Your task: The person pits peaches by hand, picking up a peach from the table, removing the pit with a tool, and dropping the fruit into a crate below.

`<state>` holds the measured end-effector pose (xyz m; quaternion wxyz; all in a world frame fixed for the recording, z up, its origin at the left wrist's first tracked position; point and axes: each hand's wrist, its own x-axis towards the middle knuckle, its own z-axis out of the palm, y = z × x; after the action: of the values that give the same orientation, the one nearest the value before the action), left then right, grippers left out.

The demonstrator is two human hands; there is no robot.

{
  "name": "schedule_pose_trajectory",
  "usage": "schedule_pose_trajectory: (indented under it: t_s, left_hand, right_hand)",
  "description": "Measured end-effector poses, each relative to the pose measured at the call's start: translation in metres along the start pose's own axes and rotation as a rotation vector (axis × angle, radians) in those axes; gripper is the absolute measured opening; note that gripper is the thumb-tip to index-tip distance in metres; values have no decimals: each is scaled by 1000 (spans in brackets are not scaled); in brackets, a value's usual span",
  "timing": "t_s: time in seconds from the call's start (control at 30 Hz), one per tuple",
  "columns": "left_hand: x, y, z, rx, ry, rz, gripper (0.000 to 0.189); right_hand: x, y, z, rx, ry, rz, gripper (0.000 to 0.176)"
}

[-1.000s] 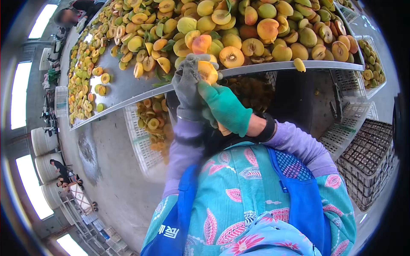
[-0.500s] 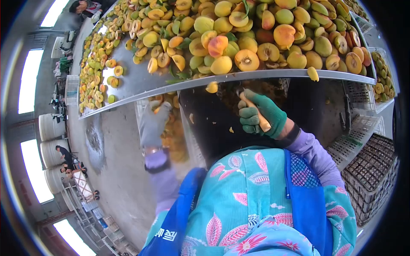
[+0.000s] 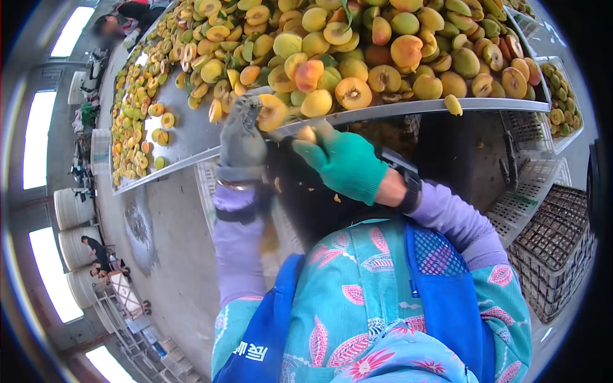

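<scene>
My left hand (image 3: 242, 137), in a grey glove, is at the table's front edge with its fingers closed round a cut peach half (image 3: 272, 113), orange flesh showing. Close by on the right, my right hand (image 3: 348, 163) wears a green glove and grips a short tool with a wooden handle (image 3: 307, 134). The tool points toward the peach half, and its tip is blurred. Behind both hands a large heap of peaches (image 3: 354, 93), many cut open with flesh showing, covers much of the metal table (image 3: 191, 118).
A raised metal rim (image 3: 408, 108) runs along the table front. On the right are a crate of peaches (image 3: 562, 105), a white perforated crate (image 3: 523, 198) and a dark mesh crate (image 3: 552, 249). A person (image 3: 131, 16) is at the far table end; others (image 3: 99, 255) stand by a cart.
My left hand has risen from the crate below the table to its edge and now holds a peach half. My right hand has moved left with the tool toward it.
</scene>
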<state>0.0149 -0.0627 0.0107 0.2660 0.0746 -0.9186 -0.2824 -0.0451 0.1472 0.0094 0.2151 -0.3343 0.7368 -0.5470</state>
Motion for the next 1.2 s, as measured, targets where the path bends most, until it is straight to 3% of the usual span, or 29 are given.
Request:
schedule_pose_trajectory:
  t_s: [0.07,0.13,0.2,0.23,0.3,0.37,0.47,0.53,0.7,0.83,0.93,1.13,1.17,1.2]
  left_hand:
    - [-13,27,21,-515,75,-306,20]
    - [-12,51,30,-497,80,-288,21]
    - [-10,66,32,61,20,50,20]
    - [-9,61,40,78,72,95,21]
    - [-9,57,51,-243,67,-105,24]
    - [-6,61,50,-204,41,-76,19]
    - [-10,67,59,-822,182,-441,27]
    - [-16,65,62,-643,232,-400,29]
    - [-12,66,68,-642,268,-396,28]
    - [-3,70,73,-565,355,-354,28]
    - [-4,78,66,-571,248,-404,29]
    - [-3,70,66,-985,110,-412,31]
    - [4,79,56,-895,35,-453,30]
    - [2,77,57,-901,87,-512,29]
  right_hand:
    - [9,4,5,-184,-22,-42,41]
    - [12,3,0,-181,-47,24,42]
    - [9,8,-3,-169,-2,25,43]
    - [7,9,-2,-146,8,27,43]
    - [1,11,0,-98,30,27,43]
    - [0,11,0,-78,31,32,42]
    - [-2,19,12,-42,72,6,40]
    - [-6,24,22,-15,82,26,38]
    - [-3,27,23,19,109,12,37]
    - [-1,20,25,52,171,126,36]
    - [-3,23,25,169,116,137,36]
    - [1,30,13,648,-44,164,36]
    - [2,28,7,662,-81,178,38]
    - [0,13,4,815,-100,329,36]
